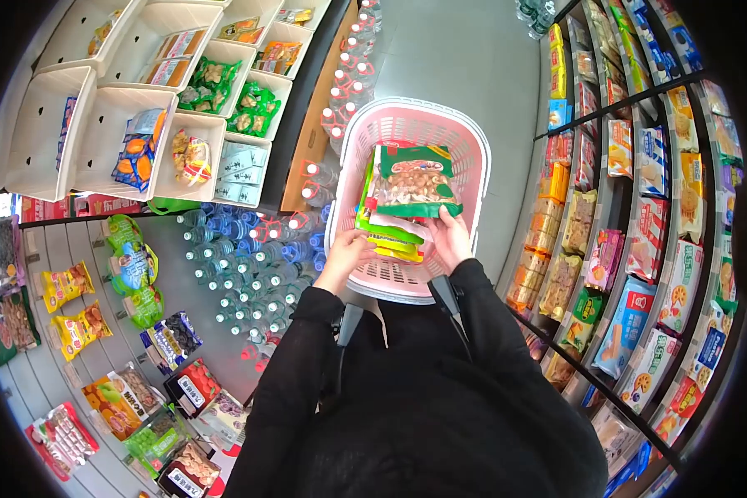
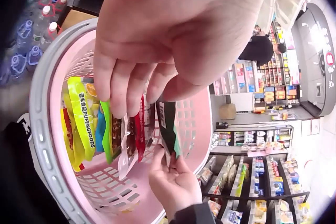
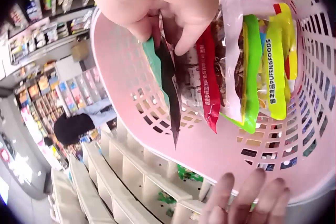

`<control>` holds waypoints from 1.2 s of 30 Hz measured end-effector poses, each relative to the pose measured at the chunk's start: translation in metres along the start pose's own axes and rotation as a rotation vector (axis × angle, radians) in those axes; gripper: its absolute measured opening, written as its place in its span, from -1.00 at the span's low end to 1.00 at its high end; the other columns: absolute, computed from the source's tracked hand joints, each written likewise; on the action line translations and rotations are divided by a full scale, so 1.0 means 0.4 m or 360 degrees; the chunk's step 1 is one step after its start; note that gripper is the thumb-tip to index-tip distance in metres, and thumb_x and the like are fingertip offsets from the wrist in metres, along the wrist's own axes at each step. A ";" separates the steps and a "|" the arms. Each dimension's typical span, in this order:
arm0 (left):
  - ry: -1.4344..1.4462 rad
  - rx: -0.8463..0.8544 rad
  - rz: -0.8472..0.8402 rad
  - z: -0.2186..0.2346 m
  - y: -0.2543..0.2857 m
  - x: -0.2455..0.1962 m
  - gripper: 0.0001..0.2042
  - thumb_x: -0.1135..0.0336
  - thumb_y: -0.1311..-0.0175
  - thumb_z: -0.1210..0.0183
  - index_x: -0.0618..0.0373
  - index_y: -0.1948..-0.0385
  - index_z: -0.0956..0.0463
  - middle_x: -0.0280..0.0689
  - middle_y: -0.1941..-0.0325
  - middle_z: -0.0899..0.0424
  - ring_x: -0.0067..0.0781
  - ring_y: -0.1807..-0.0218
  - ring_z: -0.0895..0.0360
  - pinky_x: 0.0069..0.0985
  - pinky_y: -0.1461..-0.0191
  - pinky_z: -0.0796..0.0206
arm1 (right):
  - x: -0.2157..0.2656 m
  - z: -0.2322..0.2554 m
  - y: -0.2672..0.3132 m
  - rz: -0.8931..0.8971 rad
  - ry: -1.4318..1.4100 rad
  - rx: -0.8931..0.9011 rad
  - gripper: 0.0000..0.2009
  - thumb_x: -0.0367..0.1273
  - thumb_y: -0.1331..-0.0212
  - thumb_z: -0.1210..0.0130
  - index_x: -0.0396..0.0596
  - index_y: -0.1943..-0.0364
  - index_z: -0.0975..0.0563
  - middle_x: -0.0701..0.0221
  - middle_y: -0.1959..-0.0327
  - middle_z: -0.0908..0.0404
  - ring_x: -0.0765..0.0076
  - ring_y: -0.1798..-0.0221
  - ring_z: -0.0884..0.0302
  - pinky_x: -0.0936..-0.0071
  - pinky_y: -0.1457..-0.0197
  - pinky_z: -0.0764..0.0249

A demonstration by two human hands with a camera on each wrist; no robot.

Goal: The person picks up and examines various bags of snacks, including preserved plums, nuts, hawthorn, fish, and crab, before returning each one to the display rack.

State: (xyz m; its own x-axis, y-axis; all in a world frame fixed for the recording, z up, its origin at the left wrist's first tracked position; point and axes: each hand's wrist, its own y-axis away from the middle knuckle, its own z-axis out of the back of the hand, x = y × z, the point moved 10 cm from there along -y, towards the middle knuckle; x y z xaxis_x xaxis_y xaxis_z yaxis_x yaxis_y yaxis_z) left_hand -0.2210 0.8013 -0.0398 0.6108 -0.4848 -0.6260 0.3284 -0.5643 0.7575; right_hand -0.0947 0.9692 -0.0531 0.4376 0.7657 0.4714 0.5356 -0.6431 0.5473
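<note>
A pink plastic basket (image 1: pixel 466 158) with a pale rim stands in front of me. Inside it several snack bags are lined up on edge, among them a yellow bag (image 3: pixel 275 71), a lime-green one (image 3: pixel 252 77) and a red-edged one (image 3: pixel 209 82). My right hand (image 1: pixel 450 236) pinches the near edge of a green bag of nuts (image 1: pixel 415 178) with a clear window, at the end of the row. Over the basket's left side is my left hand (image 1: pixel 346 259), its fingers loosely bent beside the bags and holding nothing.
Bottled drinks (image 1: pixel 249 282) crowd the floor to the left, beneath cream bins (image 1: pixel 91 124) of packaged snacks. A rack of snacks (image 1: pixel 631 216) runs along the right. Grey aisle floor (image 1: pixel 440 50) lies ahead. In the right wrist view, a person in black (image 3: pixel 76 128) is farther off.
</note>
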 end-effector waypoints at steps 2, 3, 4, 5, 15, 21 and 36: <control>0.0149 -0.0027 -0.0003 0.007 0.007 -0.016 -0.58 0.19 -0.17 0.06 0.31 0.03 -0.18 0.01 0.16 -0.44 -0.24 0.18 -0.47 -0.44 0.13 -0.35 | 0.028 -0.029 0.038 -0.0011 0.0110 0.0087 -0.71 -0.49 -0.11 0.10 -0.14 0.05 -0.27 0.37 0.08 -0.36 0.37 -0.02 -0.29 0.38 -0.15 -0.20; 0.0347 0.0076 0.0035 -0.008 0.012 -0.018 -0.53 0.12 -0.16 0.06 0.31 0.01 -0.16 0.03 0.13 -0.41 -0.21 0.13 -0.44 -0.41 0.08 -0.32 | 0.043 -0.051 0.067 -0.0029 0.0167 0.0113 -0.71 -0.49 -0.10 0.09 -0.14 0.06 -0.28 0.38 0.09 -0.37 0.39 -0.01 -0.30 0.38 -0.13 -0.22; 0.0547 0.0176 0.0068 -0.022 0.020 -0.021 -0.48 0.05 -0.16 0.06 0.32 0.00 -0.14 0.05 0.10 -0.39 -0.17 0.08 -0.41 -0.38 0.03 -0.29 | 0.058 -0.074 0.095 -0.0051 0.0227 0.0143 -0.71 -0.49 -0.09 0.08 -0.14 0.06 -0.30 0.38 0.09 -0.38 0.41 0.00 -0.30 0.38 -0.11 -0.23; 0.0741 0.0198 0.0136 -0.030 0.026 -0.020 -0.39 -0.05 -0.13 0.06 0.32 -0.03 -0.11 0.06 0.05 -0.35 -0.14 0.01 -0.36 -0.32 -0.06 -0.20 | 0.069 -0.097 0.118 -0.0087 0.0358 0.0240 -0.71 -0.49 -0.09 0.08 -0.14 0.06 -0.30 0.39 0.09 -0.39 0.41 0.00 -0.30 0.39 -0.10 -0.23; 0.0974 0.0560 -0.0834 -0.016 0.297 -0.319 -0.49 0.30 -0.01 -0.17 0.20 -0.02 -0.20 -0.26 -0.01 -0.37 -0.39 -0.04 -0.31 -0.38 -0.08 -0.17 | 0.083 -0.320 0.259 -0.0229 0.0863 0.0804 -0.57 -0.48 -0.04 0.03 -0.17 -0.05 -0.20 0.35 0.02 -0.32 0.34 -0.04 -0.26 0.33 -0.12 -0.17; 0.0996 0.0203 -0.1306 0.247 0.501 -0.287 -0.52 0.32 0.02 -0.20 0.22 0.03 -0.26 -0.36 0.04 -0.40 -0.54 0.02 -0.31 -0.53 -0.09 -0.12 | -0.085 -0.440 0.313 -0.0195 0.1260 0.1249 -0.55 -0.48 0.00 0.00 -0.21 -0.03 -0.21 0.35 0.06 -0.32 0.38 -0.01 -0.26 0.37 -0.08 -0.21; 0.0775 -0.0771 -0.1454 0.762 1.140 0.183 -0.51 0.36 0.03 -0.19 0.24 0.02 -0.24 -0.33 0.00 -0.37 -0.55 -0.03 -0.27 -0.56 -0.13 -0.06 | -0.799 -0.772 0.933 -0.1167 0.1563 0.2348 -0.55 -0.52 0.02 -0.04 -0.22 -0.03 -0.23 0.35 0.04 -0.38 0.48 0.00 -0.32 0.53 -0.04 -0.26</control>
State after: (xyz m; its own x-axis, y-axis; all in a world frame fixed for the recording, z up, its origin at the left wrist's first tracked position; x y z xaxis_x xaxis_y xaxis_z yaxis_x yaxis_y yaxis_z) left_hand -0.2461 0.3049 0.2034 0.1808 0.3441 -0.9214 0.9721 -0.2048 0.1142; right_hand -0.2578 0.4805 0.2140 -0.3441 0.2268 0.9111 0.7271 0.6783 0.1058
